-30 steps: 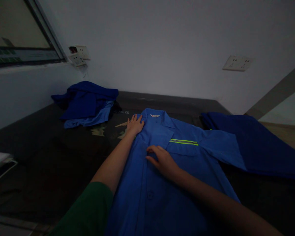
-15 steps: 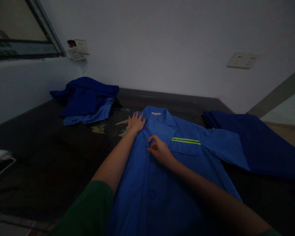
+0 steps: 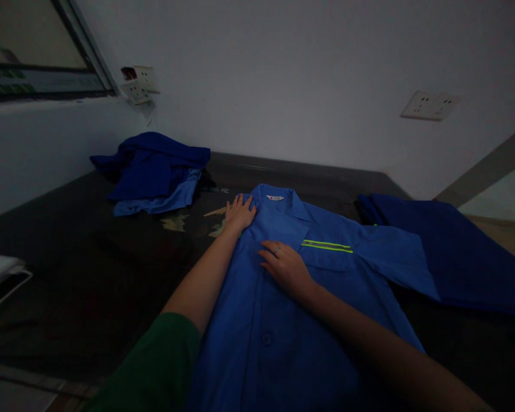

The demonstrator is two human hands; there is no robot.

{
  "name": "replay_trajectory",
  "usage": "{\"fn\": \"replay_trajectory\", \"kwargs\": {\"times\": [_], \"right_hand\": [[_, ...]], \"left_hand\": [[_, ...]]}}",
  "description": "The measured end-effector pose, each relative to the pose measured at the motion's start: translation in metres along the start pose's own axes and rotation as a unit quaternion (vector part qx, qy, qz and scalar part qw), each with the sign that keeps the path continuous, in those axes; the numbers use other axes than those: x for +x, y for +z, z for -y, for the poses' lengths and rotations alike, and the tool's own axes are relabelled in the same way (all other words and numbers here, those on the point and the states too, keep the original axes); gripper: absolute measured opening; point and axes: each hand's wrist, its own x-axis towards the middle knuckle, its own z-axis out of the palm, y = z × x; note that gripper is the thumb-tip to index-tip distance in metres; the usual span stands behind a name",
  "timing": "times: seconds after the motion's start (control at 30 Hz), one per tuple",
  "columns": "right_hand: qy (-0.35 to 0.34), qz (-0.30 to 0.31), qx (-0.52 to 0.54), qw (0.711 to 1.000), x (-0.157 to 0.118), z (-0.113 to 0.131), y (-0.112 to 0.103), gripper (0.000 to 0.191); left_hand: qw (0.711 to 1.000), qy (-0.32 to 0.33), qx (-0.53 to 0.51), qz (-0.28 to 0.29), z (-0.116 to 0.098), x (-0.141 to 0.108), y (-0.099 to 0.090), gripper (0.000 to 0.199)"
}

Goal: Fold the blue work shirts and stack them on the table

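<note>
A blue work shirt [image 3: 309, 320] lies front side up, its collar at the far end and a white label inside the neck. Yellow-green reflective stripes cross its chest on the right, above a pocket flap, and a button shows lower on the front. My left hand [image 3: 240, 214] rests flat on the shoulder beside the collar, fingers spread. Over the upper front, just below the collar flap, is my right hand [image 3: 285, 266], with fingers slightly bent and apart and a ring on one of them. Nothing shows in its grasp.
The shirt is on a dark table [image 3: 111, 297]. Crumpled blue clothes [image 3: 150, 166] lie at the back left, and folded dark blue cloth [image 3: 463, 252] at the right, partly under the sleeve. A white object [image 3: 0, 272] sits at the left edge. Behind stands a wall with sockets [image 3: 429, 106].
My right hand has turned from a loose curl, thumb and finger near each other, to a flatter pose with the palm down. My left hand stays on the shoulder. The view has shifted slightly.
</note>
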Motion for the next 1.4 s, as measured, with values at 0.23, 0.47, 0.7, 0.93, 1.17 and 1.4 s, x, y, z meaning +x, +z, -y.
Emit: {"fn": "replay_trajectory", "kwargs": {"times": [0.23,0.47,0.7,0.93,1.17,1.4], "right_hand": [[-0.022,0.02,-0.006,1.0,-0.015,-0.01,0.014,0.032],[0.001,0.063,0.023,0.998,-0.015,-0.008,0.001,0.038],[0.007,0.067,0.035,0.997,0.007,0.025,0.001,0.053],[0.02,0.109,0.057,0.992,-0.001,0.021,0.018,0.073],[0.025,0.098,0.072,0.992,-0.003,0.021,0.017,0.07],[0.015,0.097,0.088,0.991,-0.004,0.019,0.015,0.069]], "left_hand": [[1.0,-0.001,0.0,0.002,0.001,0.0,0.0,0.058],[1.0,0.002,0.003,-0.002,0.001,0.001,0.002,0.058],[1.0,-0.003,-0.001,0.002,-0.001,-0.001,-0.001,0.058],[1.0,-0.002,0.002,-0.005,0.0,0.004,0.003,0.059],[1.0,-0.024,0.011,0.009,-0.002,0.007,0.002,0.063],[1.0,-0.005,0.015,-0.005,0.0,0.008,0.004,0.062]]}}
